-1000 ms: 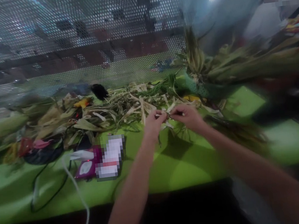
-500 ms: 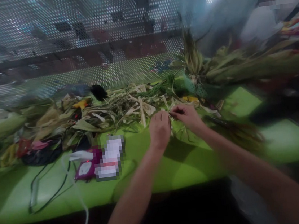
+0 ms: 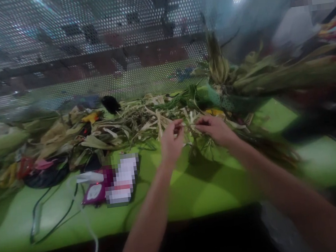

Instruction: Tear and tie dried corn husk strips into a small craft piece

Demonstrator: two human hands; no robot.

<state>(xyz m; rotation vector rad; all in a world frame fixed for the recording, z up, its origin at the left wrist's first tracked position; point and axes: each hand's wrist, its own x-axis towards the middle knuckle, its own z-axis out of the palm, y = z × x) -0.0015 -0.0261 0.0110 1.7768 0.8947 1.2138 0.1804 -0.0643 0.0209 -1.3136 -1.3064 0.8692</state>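
Observation:
My left hand (image 3: pixel 171 141) is over the table with its fingers curled towards the thumb. What sits at those fingertips, if anything, is too small to make out. A short gap away, my right hand (image 3: pixel 216 130) has thumb and fingers pressed together in a pinch, the tips pointing left; whatever they grip is too fine to name. Pale dried husk strips (image 3: pixel 189 117) show between and behind the hands. Below them a small bunch of thin strands (image 3: pixel 209 147) spreads above the shadowed green tabletop (image 3: pixel 195 196).
A heap of dried husks (image 3: pixel 136 119) stretches behind my hands. On the left lie a purple device (image 3: pixel 95 192), a blurred-out phone-like slab (image 3: pixel 123 180) and cables (image 3: pixel 90 229). A husk bundle (image 3: pixel 218 68) stands at the right. Behind is a perforated screen (image 3: pixel 83 38); a person (image 3: pixel 293 28) is beyond.
My hands have moved apart: the left shifted slightly left, the right slightly right. The left fingers now curl visibly, and more of the pale strips and strands shows between the hands.

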